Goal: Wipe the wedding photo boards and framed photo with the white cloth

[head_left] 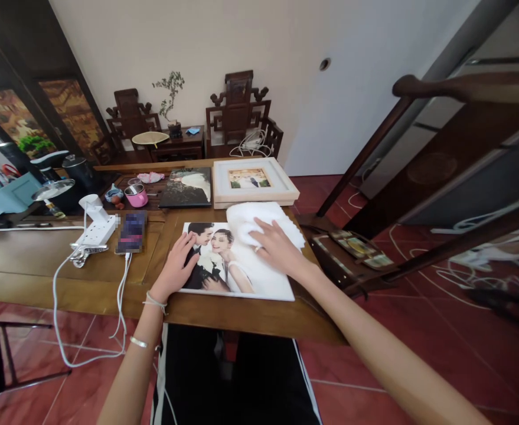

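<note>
A photo print of a couple, one in a dark suit and one in white, lies flat on the wooden table before me. My left hand rests on its left edge with the fingers stretched out and holds nothing. On the upper right part of the print lies a rumpled white cloth. My right hand presses a bunched part of it against the print, fingers bent over it. The cloth hides the print's upper right corner.
Behind the print are a white framed photo and a dark photo panel. Leftward stand a pink mug, a phone, a power strip with trailing cables and a blue organizer. A dark wooden chair stands right.
</note>
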Motion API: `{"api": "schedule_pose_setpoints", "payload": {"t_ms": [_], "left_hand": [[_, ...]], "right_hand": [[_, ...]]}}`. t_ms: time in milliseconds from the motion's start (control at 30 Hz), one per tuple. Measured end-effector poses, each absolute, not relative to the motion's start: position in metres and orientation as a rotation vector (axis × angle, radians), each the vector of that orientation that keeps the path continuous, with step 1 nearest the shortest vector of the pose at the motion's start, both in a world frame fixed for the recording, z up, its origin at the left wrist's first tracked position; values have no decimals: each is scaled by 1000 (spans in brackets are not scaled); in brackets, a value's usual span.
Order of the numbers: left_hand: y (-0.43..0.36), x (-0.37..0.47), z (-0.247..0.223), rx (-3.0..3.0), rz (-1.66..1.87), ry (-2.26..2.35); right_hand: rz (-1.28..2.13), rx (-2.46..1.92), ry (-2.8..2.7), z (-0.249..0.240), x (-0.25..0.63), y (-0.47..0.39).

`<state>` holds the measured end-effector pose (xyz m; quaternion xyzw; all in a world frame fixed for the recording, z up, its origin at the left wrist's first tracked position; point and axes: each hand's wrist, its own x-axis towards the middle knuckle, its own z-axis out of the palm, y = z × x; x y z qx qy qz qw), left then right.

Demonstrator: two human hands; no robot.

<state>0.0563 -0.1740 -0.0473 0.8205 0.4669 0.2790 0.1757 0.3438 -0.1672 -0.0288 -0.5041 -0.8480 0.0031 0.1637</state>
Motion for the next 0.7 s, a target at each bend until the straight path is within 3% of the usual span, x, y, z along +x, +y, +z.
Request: {"api": "schedule_pose_setpoints", "payload": {"t_ms": [433, 700], "left_hand": [[-172, 57, -51, 2347, 785, 1334], [-173, 58, -49, 2343, 744, 1362]], "right_hand": [[-49, -1202, -2436, -37, 334, -302], [12, -1241, -2486, -33, 346, -245]]}}
